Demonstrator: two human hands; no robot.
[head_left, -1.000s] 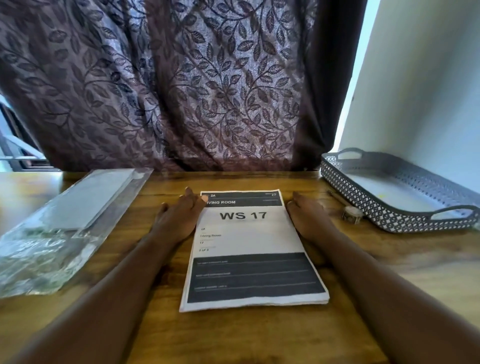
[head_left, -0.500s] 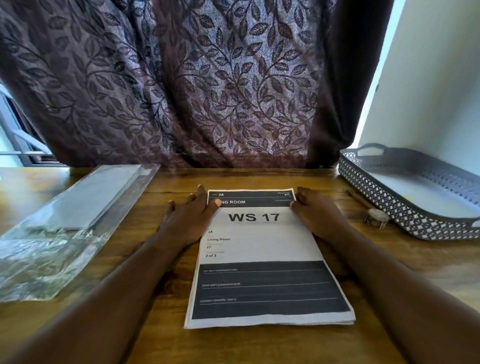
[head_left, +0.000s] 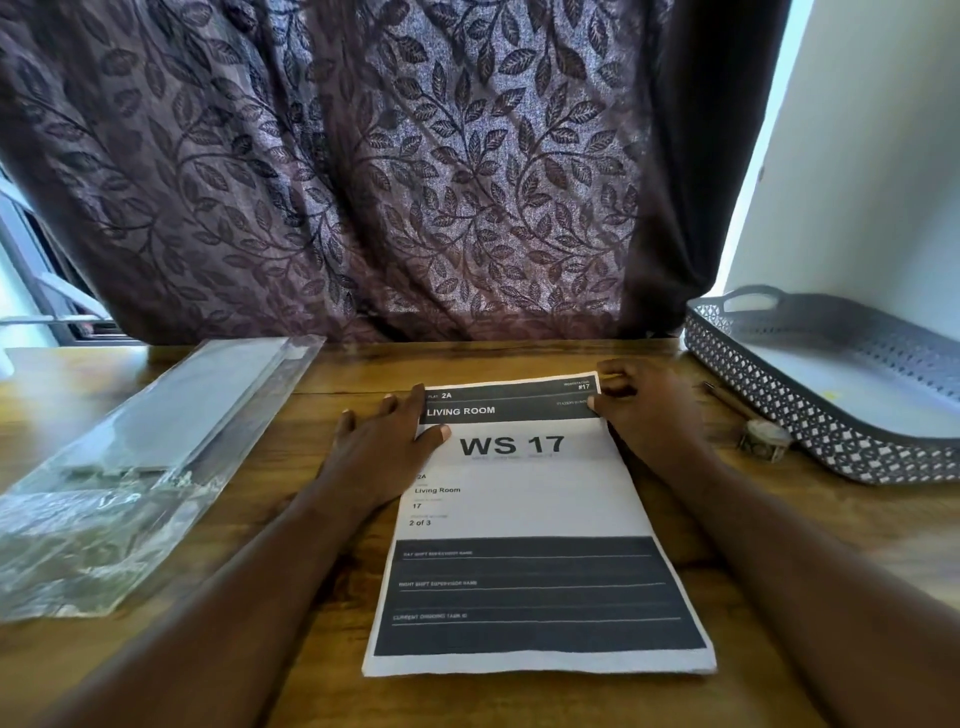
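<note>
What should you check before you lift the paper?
1. Paper lies flat on the table: ok.
2. Left hand rests at the paper's left edge, thumb on top: ok.
3. Right hand touches the top right corner: ok.
4. Right hand pinches a sheet: cannot tell.
5. Tape and pen lie apart from the paper, on the right: ok.
6. Bag lies apart from the paper, on the left: ok.
</note>
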